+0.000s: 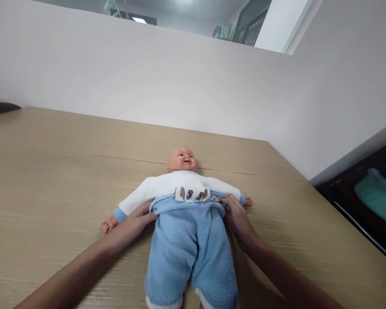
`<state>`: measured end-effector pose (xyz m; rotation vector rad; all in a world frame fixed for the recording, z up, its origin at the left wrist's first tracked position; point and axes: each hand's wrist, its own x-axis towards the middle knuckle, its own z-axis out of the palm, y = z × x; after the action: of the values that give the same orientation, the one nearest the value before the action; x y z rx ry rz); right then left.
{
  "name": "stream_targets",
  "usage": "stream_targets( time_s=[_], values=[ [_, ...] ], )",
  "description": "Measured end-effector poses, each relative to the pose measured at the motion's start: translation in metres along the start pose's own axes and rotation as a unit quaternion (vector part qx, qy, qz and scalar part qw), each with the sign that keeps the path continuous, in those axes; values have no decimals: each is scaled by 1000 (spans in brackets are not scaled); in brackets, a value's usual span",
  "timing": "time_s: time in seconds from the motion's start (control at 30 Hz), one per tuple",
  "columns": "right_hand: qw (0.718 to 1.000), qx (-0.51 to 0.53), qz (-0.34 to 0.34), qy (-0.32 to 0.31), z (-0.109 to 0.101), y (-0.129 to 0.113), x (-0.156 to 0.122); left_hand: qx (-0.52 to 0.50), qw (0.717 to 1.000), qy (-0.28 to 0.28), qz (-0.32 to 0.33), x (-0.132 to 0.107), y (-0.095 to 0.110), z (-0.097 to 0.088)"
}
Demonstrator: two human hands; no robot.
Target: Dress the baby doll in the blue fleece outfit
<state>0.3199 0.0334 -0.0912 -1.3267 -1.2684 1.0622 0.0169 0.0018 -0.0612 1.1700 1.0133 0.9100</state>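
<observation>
A baby doll (182, 159) lies on its back on the table with its arms spread wide. It wears a white top (167, 182) with blue cuffs and fluffy light blue trousers (176, 240) with white hems. A patch with embroidered eyes (195, 194) shows at the trousers' waist. My left hand (145, 216) is closed on the waistband at the left side, its fingertips partly hidden by the cloth. At the right side, my right hand (234, 212) pinches the same waistband between thumb and fingers. The doll's feet are mostly out of sight.
The wooden table (67, 180) runs up to a pale wall (148, 77) with a window opening above. A dark rack with a teal cloth (378, 197) stands at the right, below table level. A black object (1, 108) is at the far left edge.
</observation>
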Motion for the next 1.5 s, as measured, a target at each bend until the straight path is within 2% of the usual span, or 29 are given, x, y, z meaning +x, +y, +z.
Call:
stream_targets(
  time_s=[0.07, 0.13, 0.23, 0.3, 0.37, 0.43, 0.53, 0.57, 0.63, 0.7, 0.77, 0.83, 0.93, 1.0, 1.17, 1.37, 1.43, 1.5],
  values=[
    [1000, -4, 11, 9, -2, -11, -7, 122, 992, 2, 10, -10, 3, -11],
    [1000, -20, -10, 20, 0, -30, -13, 169, 985, 13, 17, -21, 5, -15],
    [990, -98, -104, 7, 15, -74, -13, 154, 986, 43, 38, -30, 6, -9],
    [957, -175, -222, -67, 36, -104, -1, 128, 988, 66, 60, -31, 4, -2],
    [906, -233, -311, -170, 66, -127, 18, 105, 985, 98, 91, -29, 2, 5],
    [844, -298, -339, -290, 103, -137, 41, 95, 977, 142, 125, -27, -1, 9],
    [688, -415, -345, -485, 158, -134, 71, 100, 963, 202, 150, -27, -7, 12],
    [649, -446, -327, -522, 172, -131, 78, 103, 958, 217, 155, -27, -8, 12],
    [611, -479, -309, -549, 189, -126, 85, 117, 949, 246, 160, -28, -11, 12],
    [615, -477, -316, -543, 191, -124, 87, 128, 941, 270, 160, -29, -13, 13],
    [638, -457, -334, -522, 183, -123, 88, 131, 938, 283, 153, -30, -13, 13],
    [679, -422, -353, -486, 169, -121, 92, 138, 937, 289, 140, -30, -10, 12],
    [757, -312, -373, -436, 148, -112, 103, 159, 935, 288, 133, -26, -4, 10],
    [784, -256, -376, -422, 136, -102, 112, 165, 933, 280, 154, -17, 2, 10],
    [813, -210, -342, -422, 120, -81, 127, 141, 919, 278, 242, 15, 7, 15],
    [829, -182, -330, -413, 111, -75, 133, 76, 882, 306, 351, 46, 16, 16],
    [833, -172, -328, -411, 108, -73, 136, 49, 879, 287, 378, 60, 23, 13],
    [835, -161, -328, -412, 105, -69, 140, 24, 894, 238, 379, 77, 31, 7]
  ],
)
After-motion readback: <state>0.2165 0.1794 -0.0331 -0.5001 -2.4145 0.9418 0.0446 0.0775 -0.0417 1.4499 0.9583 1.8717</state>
